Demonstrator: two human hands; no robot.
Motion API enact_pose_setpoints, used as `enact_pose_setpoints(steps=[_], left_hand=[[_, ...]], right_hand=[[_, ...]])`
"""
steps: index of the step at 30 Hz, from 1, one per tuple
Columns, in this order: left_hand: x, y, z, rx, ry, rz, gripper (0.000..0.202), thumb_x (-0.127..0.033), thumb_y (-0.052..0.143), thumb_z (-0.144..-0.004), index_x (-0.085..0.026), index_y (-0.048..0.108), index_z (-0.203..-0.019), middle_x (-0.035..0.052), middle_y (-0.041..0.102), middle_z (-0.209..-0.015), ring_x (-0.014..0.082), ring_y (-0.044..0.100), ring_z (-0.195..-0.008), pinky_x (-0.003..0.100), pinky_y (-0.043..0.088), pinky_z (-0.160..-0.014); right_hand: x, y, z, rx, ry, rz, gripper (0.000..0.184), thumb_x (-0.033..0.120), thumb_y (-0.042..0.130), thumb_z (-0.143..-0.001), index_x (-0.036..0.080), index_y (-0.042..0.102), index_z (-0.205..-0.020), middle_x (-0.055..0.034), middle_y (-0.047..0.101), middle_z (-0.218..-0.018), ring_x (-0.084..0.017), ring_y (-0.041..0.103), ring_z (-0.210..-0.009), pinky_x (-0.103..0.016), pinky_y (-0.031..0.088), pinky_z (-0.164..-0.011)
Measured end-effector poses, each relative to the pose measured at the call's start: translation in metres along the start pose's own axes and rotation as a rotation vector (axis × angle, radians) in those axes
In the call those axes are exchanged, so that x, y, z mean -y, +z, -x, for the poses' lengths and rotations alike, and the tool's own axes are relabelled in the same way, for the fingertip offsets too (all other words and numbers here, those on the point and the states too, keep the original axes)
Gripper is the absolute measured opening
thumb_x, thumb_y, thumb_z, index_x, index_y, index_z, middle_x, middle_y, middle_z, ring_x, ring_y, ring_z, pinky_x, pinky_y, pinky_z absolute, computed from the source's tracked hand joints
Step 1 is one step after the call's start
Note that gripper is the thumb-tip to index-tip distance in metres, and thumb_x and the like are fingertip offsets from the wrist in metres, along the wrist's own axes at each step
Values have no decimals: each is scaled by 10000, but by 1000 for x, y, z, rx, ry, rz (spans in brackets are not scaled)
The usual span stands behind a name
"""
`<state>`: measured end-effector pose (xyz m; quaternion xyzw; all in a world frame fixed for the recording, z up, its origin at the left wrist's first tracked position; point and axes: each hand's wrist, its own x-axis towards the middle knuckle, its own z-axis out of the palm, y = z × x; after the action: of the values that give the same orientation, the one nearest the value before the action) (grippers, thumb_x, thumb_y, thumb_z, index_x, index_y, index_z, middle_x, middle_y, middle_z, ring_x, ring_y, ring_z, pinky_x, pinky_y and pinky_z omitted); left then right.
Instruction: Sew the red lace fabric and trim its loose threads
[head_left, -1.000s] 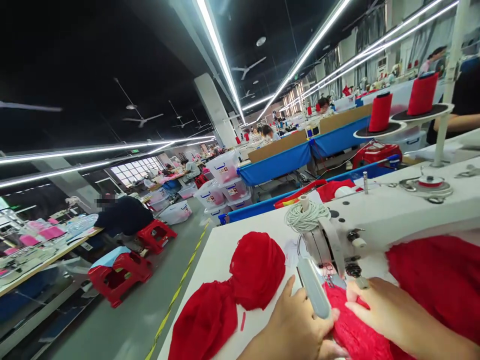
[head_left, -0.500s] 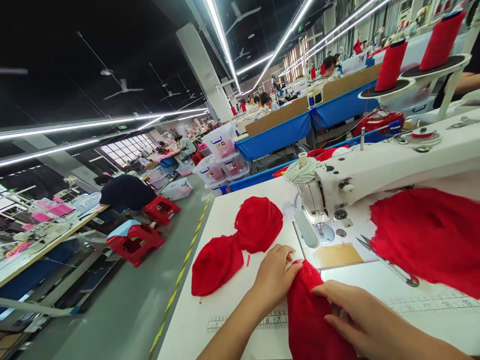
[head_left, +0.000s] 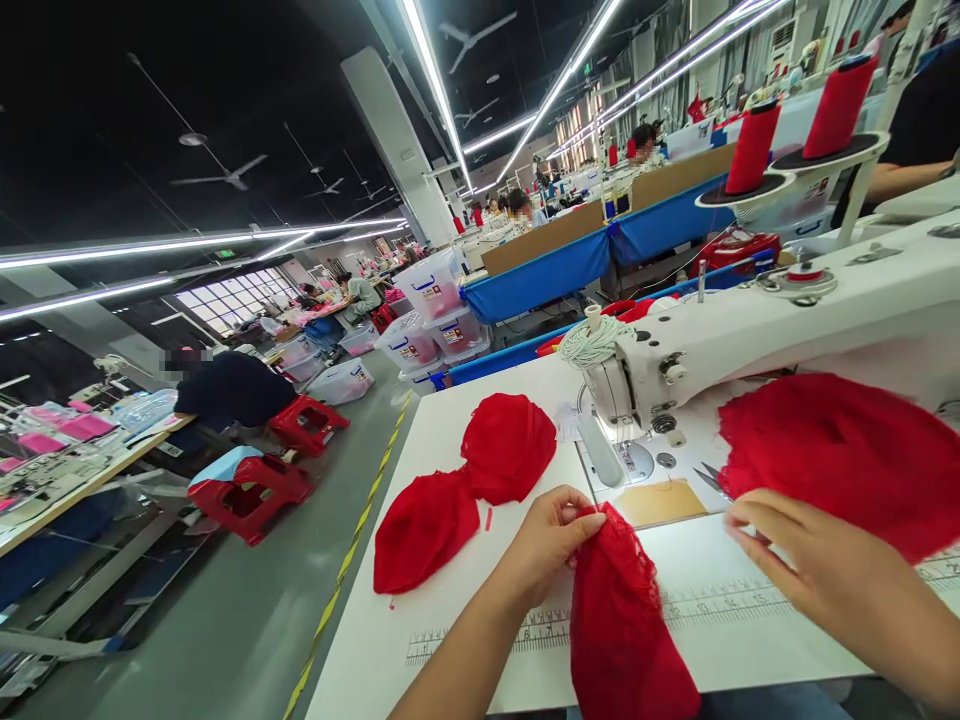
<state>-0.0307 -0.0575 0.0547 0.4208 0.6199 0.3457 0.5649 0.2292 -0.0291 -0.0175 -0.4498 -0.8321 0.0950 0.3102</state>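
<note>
My left hand (head_left: 551, 540) pinches the top corner of a red cloth piece (head_left: 622, 620) between thumb and fingers. This piece has a lacy edge on its right side and hangs down over the table's front edge. My right hand (head_left: 806, 555) is curled over the handle of a pair of scissors (head_left: 714, 480), its fingers closed around it. The blades point up and left, and the hand hides most of the handle. Left of my hands, two rounded red cloth cups (head_left: 510, 447) lie joined on the white table. A larger red cloth (head_left: 840, 455) lies beyond my right hand.
A white sewing machine (head_left: 720, 350) stands across the table's back right, with red thread cones (head_left: 754, 148) behind it. A printed ruler (head_left: 720, 605) runs along the table's front. Clear plastic bins (head_left: 431, 285), red stools (head_left: 251, 490) and a seated person (head_left: 232, 385) are farther off.
My right hand has let go of the red cloth piece and moved right to the scissors. My left hand still pinches the cloth's top. The view has shifted slightly.
</note>
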Motion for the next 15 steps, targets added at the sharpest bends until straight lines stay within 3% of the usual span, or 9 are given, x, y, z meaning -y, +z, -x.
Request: enact_pose_setpoints(steps=[2,4,7,10,15], left_hand=[[-6,8,1,30,-53,155,476,-491,806,-541,-167,538,-765,-68,483,-562,44,383,-460,177,301,-424],[-11,16,1,55,-58,246,518,-501,827,-516,-143,587,-805,-38,543,-616,56,473,-500,180,413,-467],[-14,24,-1,46,-30,346,468,-474,839,-521,-138,572,-710,-27,542,-641,67,521,-566,210,520,-564],[-13,23,-3,26,-13,385,438,-433,842,-539,-152,525,-652,-26,531,-636,82,533,-599,214,531,-560],[-9,20,-3,50,-24,349,398,-367,855,-556,-129,602,-751,15,614,-697,94,586,-633,217,521,-639]], right_hand=[[21,7,-1,66,109,-263,306,497,440,-932,267,636,-984,-53,717,-937,-219,684,-728,-282,526,-540],[43,16,-7,165,250,-502,382,546,451,-914,252,612,-1099,-64,724,-988,-241,692,-827,-312,556,-655],[60,24,-22,277,321,-666,308,464,458,-896,227,610,-1021,-58,721,-898,-253,683,-815,-344,546,-695],[54,24,-35,183,313,-605,212,370,448,-860,234,611,-870,-48,708,-876,-243,665,-787,-353,525,-704],[41,20,-43,49,342,-552,221,389,438,-831,234,594,-808,-65,680,-890,-251,633,-797,-372,502,-705]])
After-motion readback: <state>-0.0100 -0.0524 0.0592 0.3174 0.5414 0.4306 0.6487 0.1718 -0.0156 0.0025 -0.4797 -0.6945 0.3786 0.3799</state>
